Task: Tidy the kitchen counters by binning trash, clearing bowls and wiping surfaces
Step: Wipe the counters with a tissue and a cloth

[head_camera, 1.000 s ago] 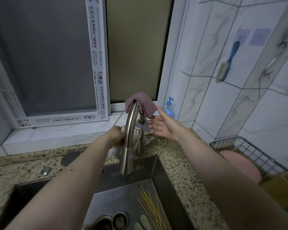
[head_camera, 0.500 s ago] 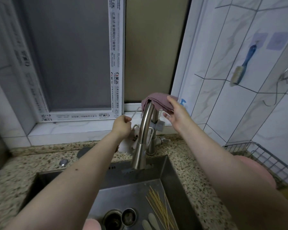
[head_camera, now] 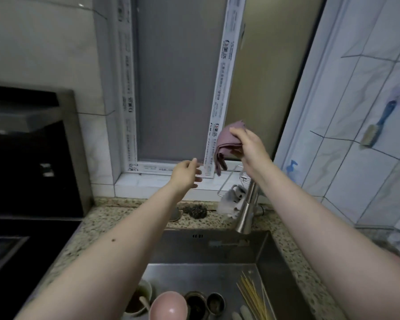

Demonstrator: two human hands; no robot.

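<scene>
The right hand (head_camera: pixel 249 147) holds a mauve cloth (head_camera: pixel 229 144) up in the air in front of the window (head_camera: pixel 176 84), above the faucet (head_camera: pixel 246 211). Its fingers (head_camera: pixel 237 132) are curled over the cloth and clamp it, and a folded end of the cloth hangs down on the left of the hand. The left hand (head_camera: pixel 186 173) is stretched out toward the far side, a little lower and to the left of the cloth, not touching it. Its fingers (head_camera: pixel 195 163) are slightly apart and relaxed, and they hold nothing.

The steel faucet leans over the sink (head_camera: pixel 217 262), and something white hangs just behind it. A dark metal scourer (head_camera: pixel 195 211) lies on the speckled tabletop (head_camera: pixel 106 222) between the sink and the window sill. In the near part of the sink there is a pink bowl (head_camera: pixel 169 306), some cups beside it, and a bundle of thin sticks (head_camera: pixel 252 294) on the right. A blue brush (head_camera: pixel 376 128) hangs on the tiled wall at the right, and a blue pump bottle (head_camera: pixel 291 167) stands in the far corner
</scene>
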